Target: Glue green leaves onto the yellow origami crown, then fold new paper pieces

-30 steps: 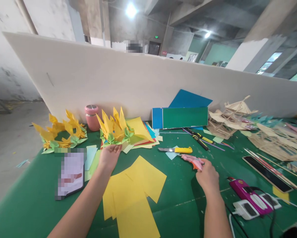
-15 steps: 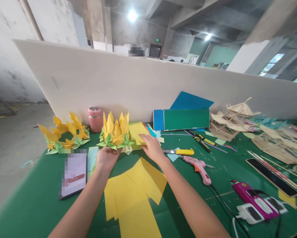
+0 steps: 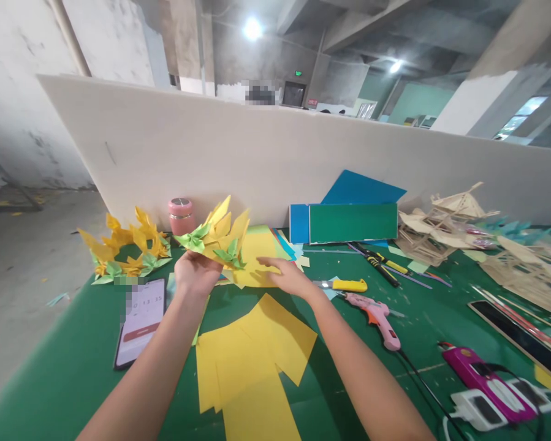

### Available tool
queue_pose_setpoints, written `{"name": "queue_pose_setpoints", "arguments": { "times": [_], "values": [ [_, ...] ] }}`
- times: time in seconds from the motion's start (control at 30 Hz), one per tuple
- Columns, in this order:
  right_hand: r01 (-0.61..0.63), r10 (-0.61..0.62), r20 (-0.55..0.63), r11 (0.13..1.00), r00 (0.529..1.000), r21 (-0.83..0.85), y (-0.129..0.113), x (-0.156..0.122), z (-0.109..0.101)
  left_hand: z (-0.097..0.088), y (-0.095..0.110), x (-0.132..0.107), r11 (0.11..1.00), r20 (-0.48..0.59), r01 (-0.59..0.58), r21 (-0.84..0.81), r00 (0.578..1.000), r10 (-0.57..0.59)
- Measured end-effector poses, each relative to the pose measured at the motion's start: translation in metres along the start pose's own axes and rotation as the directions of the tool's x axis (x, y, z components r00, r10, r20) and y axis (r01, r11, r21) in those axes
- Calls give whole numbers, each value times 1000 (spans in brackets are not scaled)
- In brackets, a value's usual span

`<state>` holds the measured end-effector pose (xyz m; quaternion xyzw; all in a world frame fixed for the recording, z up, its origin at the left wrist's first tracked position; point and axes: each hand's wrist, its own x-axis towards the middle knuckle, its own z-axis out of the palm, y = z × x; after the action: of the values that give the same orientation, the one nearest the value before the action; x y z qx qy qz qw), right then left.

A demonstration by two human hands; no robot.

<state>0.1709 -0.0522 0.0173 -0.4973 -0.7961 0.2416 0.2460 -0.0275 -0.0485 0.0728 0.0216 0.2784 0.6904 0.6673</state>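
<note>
A folded-paper lotus (image 3: 222,229) with yellow petals and green leaves rests tilted in my left hand (image 3: 197,272), which grips it from beneath. Apart from it, my right hand (image 3: 284,275) hovers with fingers stretched out over a stack of yellow paper sheets (image 3: 257,242). Several more yellow sheets (image 3: 252,349) lie overlapping between my forearms. On the left stands a ring of yellow paper petals with green leaves (image 3: 128,245).
A phone (image 3: 141,324) lies by my left forearm, a pink jar (image 3: 180,215) behind. To the right are a yellow utility knife (image 3: 349,285), a pink glue gun (image 3: 376,315) with its cord, a purple device (image 3: 486,383) and wooden stick models (image 3: 426,236). A white board (image 3: 238,153) closes off the back.
My left hand has raised and tipped the paper lotus, uncovering more of the yellow stack. My right hand has stayed near the stack, its fingers now stretched toward the lotus.
</note>
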Motion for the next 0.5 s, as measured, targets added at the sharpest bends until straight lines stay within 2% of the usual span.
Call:
{"name": "queue_pose_setpoints", "arguments": {
  "times": [0.07, 0.1, 0.17, 0.23, 0.3, 0.37, 0.43, 0.5],
  "values": [
    [-101, 105, -4, 967, 994, 233, -6, 2, 0, 6, -4, 2, 1000, 10, 13, 11, 1000, -13],
    [-178, 181, 30, 901, 983, 395, -9, 3, 0, 10, -6, 2, 1000, 31, 19, 16, 999, -19],
    [-334, 297, 177, 647, 938, 686, -15, 5, 1, 18, -9, 3, 999, 113, 31, 23, 993, -34],
    [-417, 280, 324, 400, 904, 816, -21, 7, 2, 26, -13, 4, 999, 212, 30, 18, 977, -33],
    [-426, 171, 394, 230, 903, 875, -26, 9, 3, 33, -17, 6, 1000, 304, 12, -4, 953, -11],
    [-378, 76, 372, 75, 925, 923, -31, 13, 2, 37, -21, 8, 1000, 370, 10, -15, 929, -4],
    [-301, 61, 304, -53, 951, 952, -34, 17, 0, 38, -25, 11, 1000, 413, 24, -7, 911, -19],
    [-238, 115, 252, -124, 961, 963, -34, 23, -4, 37, -26, 14, 998, 446, 35, 43, 894, -50]
  ]
}}
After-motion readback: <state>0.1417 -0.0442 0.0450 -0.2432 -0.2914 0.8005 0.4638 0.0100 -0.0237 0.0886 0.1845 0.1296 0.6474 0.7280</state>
